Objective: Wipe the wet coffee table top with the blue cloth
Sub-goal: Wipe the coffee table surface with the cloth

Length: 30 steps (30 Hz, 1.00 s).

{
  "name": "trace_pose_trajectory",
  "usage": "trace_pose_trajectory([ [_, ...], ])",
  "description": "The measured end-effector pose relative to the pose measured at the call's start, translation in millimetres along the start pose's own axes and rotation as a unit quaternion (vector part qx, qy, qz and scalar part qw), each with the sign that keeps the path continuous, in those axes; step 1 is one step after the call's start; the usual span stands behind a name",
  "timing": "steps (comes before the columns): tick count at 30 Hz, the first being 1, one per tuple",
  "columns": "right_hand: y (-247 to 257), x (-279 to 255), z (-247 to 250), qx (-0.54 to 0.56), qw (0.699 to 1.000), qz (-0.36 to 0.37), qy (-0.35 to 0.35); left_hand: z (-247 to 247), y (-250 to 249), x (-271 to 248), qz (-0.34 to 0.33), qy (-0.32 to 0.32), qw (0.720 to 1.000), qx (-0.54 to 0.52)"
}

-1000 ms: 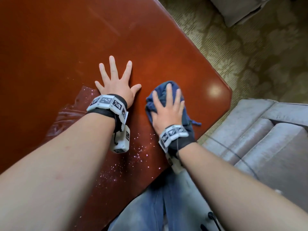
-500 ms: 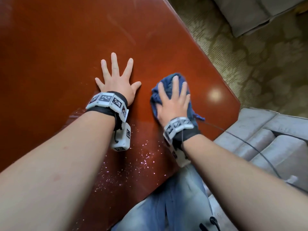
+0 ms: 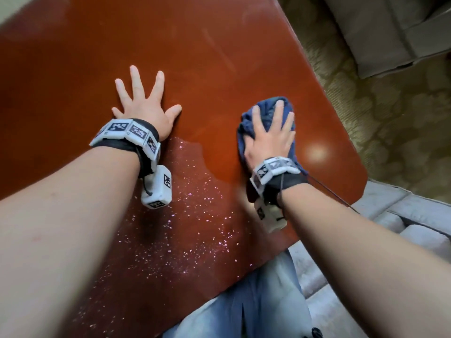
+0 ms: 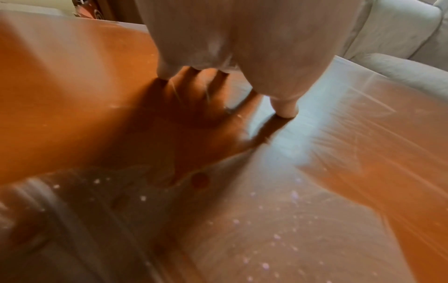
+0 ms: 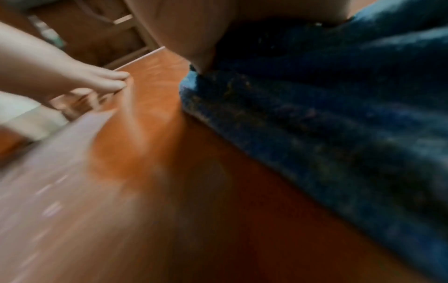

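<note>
The reddish-brown coffee table top (image 3: 207,45) fills the head view. A wet patch with glinting droplets (image 3: 190,215) lies on it between my forearms, near the front edge. My right hand (image 3: 271,135) presses flat, fingers straight and spread, on the bunched blue cloth (image 3: 266,111) near the table's right corner. In the right wrist view the blue cloth (image 5: 327,114) lies under my palm on the wood. My left hand (image 3: 144,106) rests flat on the table with spread fingers, holding nothing; its fingers (image 4: 283,107) touch the glossy top in the left wrist view.
A grey sofa (image 3: 415,228) stands at the right beside the table's cut corner, and another grey seat (image 3: 390,28) stands at the upper right. Patterned olive carpet (image 3: 390,118) lies between them. My jeans-clad knees (image 3: 244,308) are against the front edge.
My right hand has slid the blue cloth to the right and away from the left hand, toward the table's corner. The left hand has stayed flat in place.
</note>
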State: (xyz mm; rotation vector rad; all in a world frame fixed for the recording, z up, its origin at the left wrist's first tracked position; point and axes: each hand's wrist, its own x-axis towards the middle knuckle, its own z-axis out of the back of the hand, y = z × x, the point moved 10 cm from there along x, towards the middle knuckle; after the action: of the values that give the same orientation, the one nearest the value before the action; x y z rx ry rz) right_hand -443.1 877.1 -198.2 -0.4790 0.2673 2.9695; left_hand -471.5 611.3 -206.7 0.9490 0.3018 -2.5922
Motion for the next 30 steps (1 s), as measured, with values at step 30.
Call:
trace_pose_trajectory([
  [30, 125, 35, -9, -0.091, 0.990, 0.098, 0.046, -17, 120, -25, 0.072, -0.026, 0.993, -0.090],
])
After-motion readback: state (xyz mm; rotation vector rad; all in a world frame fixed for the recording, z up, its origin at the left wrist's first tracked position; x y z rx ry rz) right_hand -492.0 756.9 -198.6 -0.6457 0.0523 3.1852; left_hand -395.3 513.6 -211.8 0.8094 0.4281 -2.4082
